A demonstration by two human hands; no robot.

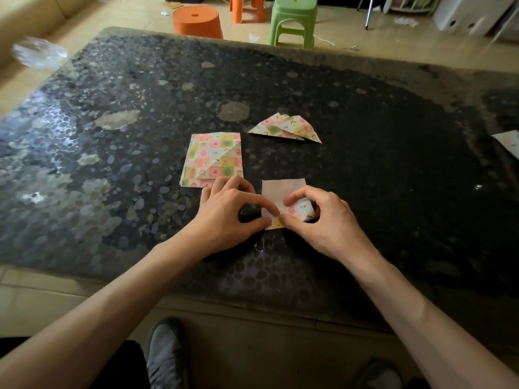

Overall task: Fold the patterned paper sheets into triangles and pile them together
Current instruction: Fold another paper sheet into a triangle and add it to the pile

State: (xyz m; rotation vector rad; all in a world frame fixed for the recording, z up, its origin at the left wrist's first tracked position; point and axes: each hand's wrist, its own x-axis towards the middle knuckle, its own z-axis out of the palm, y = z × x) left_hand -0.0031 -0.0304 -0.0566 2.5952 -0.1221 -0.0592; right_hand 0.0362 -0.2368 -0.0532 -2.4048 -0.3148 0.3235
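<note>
A patterned paper sheet [282, 192] lies plain side up near the table's front, its near edge lifted and turned so the pattern shows. My left hand [227, 211] pinches the sheet's near left corner between thumb and forefinger. My right hand [323, 220] pinches the raised patterned edge beside it. A stack of flat patterned sheets [213, 158] lies just beyond my left hand. Further back sits a pile of folded paper triangles [286, 127].
The dark speckled glass table [140, 164] fills the view. Another piece of paper [509, 141] shows at the right edge. Beyond the table stand an orange bucket stool [196, 21], an orange stool [247, 7] and a green stool [293, 21]. A clear plastic bag [39, 53] lies far left.
</note>
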